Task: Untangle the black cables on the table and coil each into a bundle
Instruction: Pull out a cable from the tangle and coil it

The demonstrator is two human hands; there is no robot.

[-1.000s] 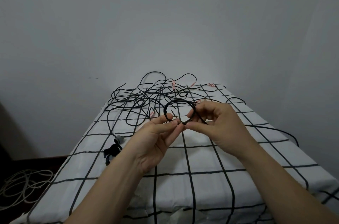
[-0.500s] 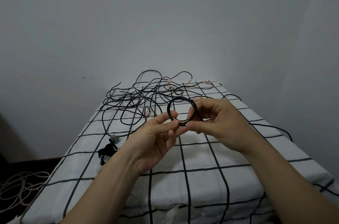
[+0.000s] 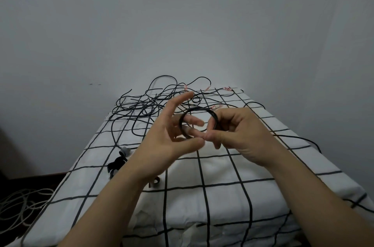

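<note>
A small round coil of black cable (image 3: 197, 109) is held upright above the table. My right hand (image 3: 238, 135) pinches the coil at its lower right between thumb and fingers. My left hand (image 3: 172, 135) is spread beside the coil, fingers straight, some reaching through the loop, thumb near the coil's bottom. A tangle of black cables (image 3: 149, 105) lies at the far end of the table, some ends with red-white tags. One black cable (image 3: 303, 139) trails off the right edge.
The table (image 3: 202, 196) wears a white cloth with a black grid. A grey plug and black straps (image 3: 119, 161) lie near its left edge. Pale cables (image 3: 18, 206) sit on the dark floor at the left. A bare wall stands behind.
My left hand has let go of the coil and spread its fingers upward. The right hand keeps its pinch and the coil has risen slightly.
</note>
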